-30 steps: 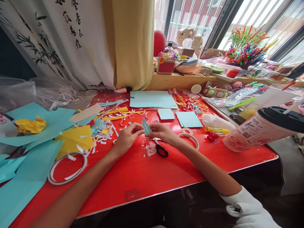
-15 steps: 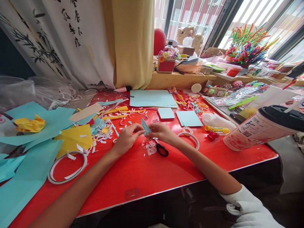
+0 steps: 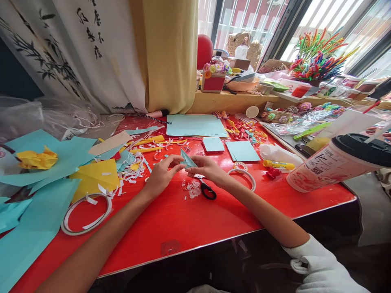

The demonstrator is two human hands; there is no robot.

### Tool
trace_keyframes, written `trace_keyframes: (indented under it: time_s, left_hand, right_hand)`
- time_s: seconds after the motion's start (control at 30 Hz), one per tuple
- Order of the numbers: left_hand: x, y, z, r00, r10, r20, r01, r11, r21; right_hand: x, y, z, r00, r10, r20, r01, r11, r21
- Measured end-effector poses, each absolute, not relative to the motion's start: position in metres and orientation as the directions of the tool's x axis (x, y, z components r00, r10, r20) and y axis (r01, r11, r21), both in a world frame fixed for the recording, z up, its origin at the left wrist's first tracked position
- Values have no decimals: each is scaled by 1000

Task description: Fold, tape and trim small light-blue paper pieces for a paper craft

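Between my two hands, above the red table point(image 3: 137, 240), is a small folded piece of light blue paper point(image 3: 187, 158) with a pointed tip facing up. My left hand point(image 3: 162, 173) pinches its left side between thumb and fingers. From the right, my right hand point(image 3: 207, 167) grips the other side, its fingertips partly hidden behind the paper. Just below my right hand lie scissors point(image 3: 208, 191) with black handles, beside a small heap of whitish scraps point(image 3: 193, 189). A stack of small blue paper squares point(image 3: 213, 144) lies beyond my hands, near some larger blue squares point(image 3: 242, 151).
Large blue sheets point(image 3: 195, 125) lie at the back. Paper shreds point(image 3: 134, 167), yellow paper point(image 3: 97, 177) and a tape roll point(image 3: 87, 214) occupy the left. To the right are another tape roll point(image 3: 244, 179), a glue stick point(image 3: 278, 164) and a tilted drink cup point(image 3: 330, 167).
The folded paper has turned slightly and shows a wider face. My left fingers have shifted a little, and both hands still hold it at nearly the same spot.
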State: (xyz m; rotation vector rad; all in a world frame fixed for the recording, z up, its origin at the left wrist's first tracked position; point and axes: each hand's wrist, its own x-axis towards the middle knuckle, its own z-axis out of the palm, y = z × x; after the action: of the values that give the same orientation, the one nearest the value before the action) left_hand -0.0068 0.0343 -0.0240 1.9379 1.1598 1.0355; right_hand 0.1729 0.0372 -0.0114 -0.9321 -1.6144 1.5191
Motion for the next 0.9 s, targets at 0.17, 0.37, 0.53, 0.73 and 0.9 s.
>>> trace_keyframes:
  time_s: [0.17, 0.37, 0.53, 0.73, 0.9]
  left_hand:
    - [-10, 37, -24, 308, 902, 301, 324, -397, 859]
    - [-10, 36, -22, 316, 900, 300, 338, -403, 851]
    - [-6, 33, -19, 326, 903, 281, 347, -391, 852]
    - [-1, 29, -20, 247, 930, 274, 343, -348, 873]
    - [3, 30, -22, 159, 946, 281, 186, -309, 933]
  right_hand:
    - [175, 41, -13, -443, 895, 46, 0, 51, -999]
    - [174, 38, -12, -515, 853, -83, 50, -66, -997]
    - [173, 38, -13, -490, 867, -93, 23, -94, -995]
    - [171, 38, -16, -462, 884, -70, 47, -55, -997]
    - [168, 37, -15, -472, 881, -37, 61, -10, -998]
